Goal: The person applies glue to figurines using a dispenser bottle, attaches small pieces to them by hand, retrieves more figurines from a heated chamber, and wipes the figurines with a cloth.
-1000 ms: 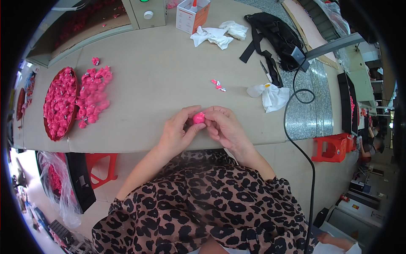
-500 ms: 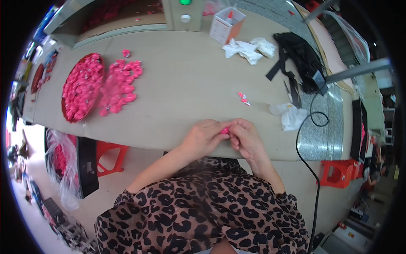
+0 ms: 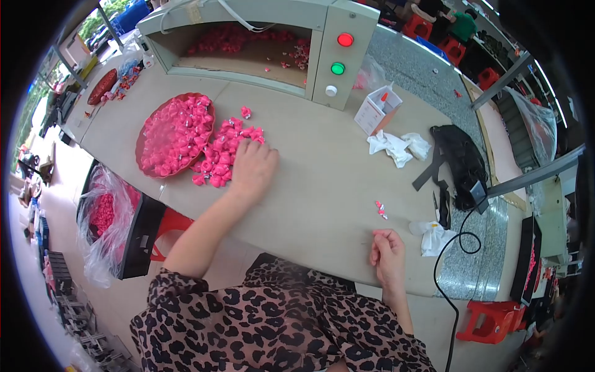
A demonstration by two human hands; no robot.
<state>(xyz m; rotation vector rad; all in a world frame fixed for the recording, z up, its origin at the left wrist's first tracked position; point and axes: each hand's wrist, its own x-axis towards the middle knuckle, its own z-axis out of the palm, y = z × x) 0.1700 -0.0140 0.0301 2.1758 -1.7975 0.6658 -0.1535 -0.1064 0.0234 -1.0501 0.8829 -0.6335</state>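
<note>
My left hand [image 3: 255, 167] reaches over the right edge of a pile of small pink pieces [image 3: 218, 158] with shiny silvery bits. Its fingers are bent down and close together, and their tips are hidden among the pieces. Beside the pile stands a red scalloped tray [image 3: 144, 162] heaped with the same pieces. Near the front edge of the table, my right hand [image 3: 388, 255] is curled, its thumb against the fingers; whatever it may hold is hidden. Just beyond it lie a few small pink and silvery pieces [image 3: 380, 209].
A grey machine [image 3: 346, 56] with lit buttons stands at the back. On the right are a white box [image 3: 377, 111], crumpled tissues [image 3: 392, 147], a black strapped bag [image 3: 458, 161] and a black cable [image 3: 441, 260]. A black crate [image 3: 137, 248] with a plastic bag stands below left.
My hands, together on a pink piece before, have parted. The left has moved to the pile; the right stays near the table edge. The view has shifted, showing more of the machine.
</note>
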